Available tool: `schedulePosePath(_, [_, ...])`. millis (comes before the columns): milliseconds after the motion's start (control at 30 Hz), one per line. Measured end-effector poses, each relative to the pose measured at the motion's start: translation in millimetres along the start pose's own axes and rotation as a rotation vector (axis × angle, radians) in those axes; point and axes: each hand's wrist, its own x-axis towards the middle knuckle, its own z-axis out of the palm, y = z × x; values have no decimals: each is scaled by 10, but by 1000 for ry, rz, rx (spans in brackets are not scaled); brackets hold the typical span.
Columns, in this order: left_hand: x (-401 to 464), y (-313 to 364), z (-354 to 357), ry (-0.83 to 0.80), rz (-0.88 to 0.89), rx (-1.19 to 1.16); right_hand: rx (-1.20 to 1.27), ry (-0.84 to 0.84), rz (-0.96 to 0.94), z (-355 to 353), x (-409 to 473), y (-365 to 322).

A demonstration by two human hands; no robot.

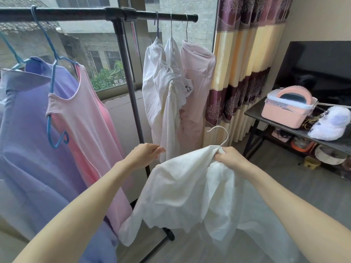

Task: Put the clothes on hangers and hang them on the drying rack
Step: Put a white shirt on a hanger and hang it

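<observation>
- White garment (182, 188) hung on a white hanger (220, 136), gripped at the collar by the right hand (230, 156).
- Left hand (145, 153), loosely curled, held nothing beside the drying rack (121, 54).

A black drying rack (98, 13) carries a lavender dress (34, 114) and a pale pink dress (89, 118) on blue hangers (52, 76). Farther along hang two white garments (163, 92) and a dusty pink garment (197, 82). A white blouse (182, 190) sits on a white wire hanger (221, 135). The curtain (245, 59) shows bands of plum with a pale tree pattern and plain cream-yellow. On the dark bench (254, 112) stand a pink box with a clear lid (284, 109) and a white fluffy item (332, 124). The floor (275, 179) is grey wood-grain.
</observation>
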Motion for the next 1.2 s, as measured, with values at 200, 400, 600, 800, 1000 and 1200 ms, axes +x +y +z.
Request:
schedulePosePath(200, [-124, 160, 294, 212, 102, -106, 210, 112, 32, 24, 72, -75])
schedulePosePath(400, [-188, 368, 548, 238, 330, 49, 447, 186, 160, 23, 130, -79])
schedulePosePath(600, [-120, 238, 749, 219, 306, 405, 646, 98, 299, -29, 122, -81])
schedulePosePath(800, [-34, 271, 726, 403, 267, 220, 704, 41, 320, -86, 83, -40])
schedulePosePath(1000, [75, 403, 390, 343, -95, -483, 167, 52, 110, -124, 96, 111])
schedulePosePath(1200, [202, 349, 68, 245, -127, -415, -315, -182, 27, -92, 25, 127])
